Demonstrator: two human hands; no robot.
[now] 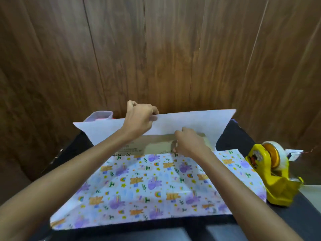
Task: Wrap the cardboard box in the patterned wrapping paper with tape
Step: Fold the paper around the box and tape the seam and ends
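The cardboard box (152, 145) lies flat on the dark table, mostly covered. Patterned wrapping paper (147, 185) is folded over its near side, printed side up. The far flap of the paper (194, 122) stands raised with its white underside toward me. My left hand (139, 119) pinches the top edge of that raised flap near its middle. My right hand (189, 142) rests with curled fingers on the box top at the edge of the patterned paper; whether it holds a piece of tape is unclear.
A yellow tape dispenser (276, 173) with a roll of clear tape stands at the right of the table. A clear plastic container (100, 116) sits at the back left. A wood-panelled wall (156, 49) rises directly behind the table (232, 136).
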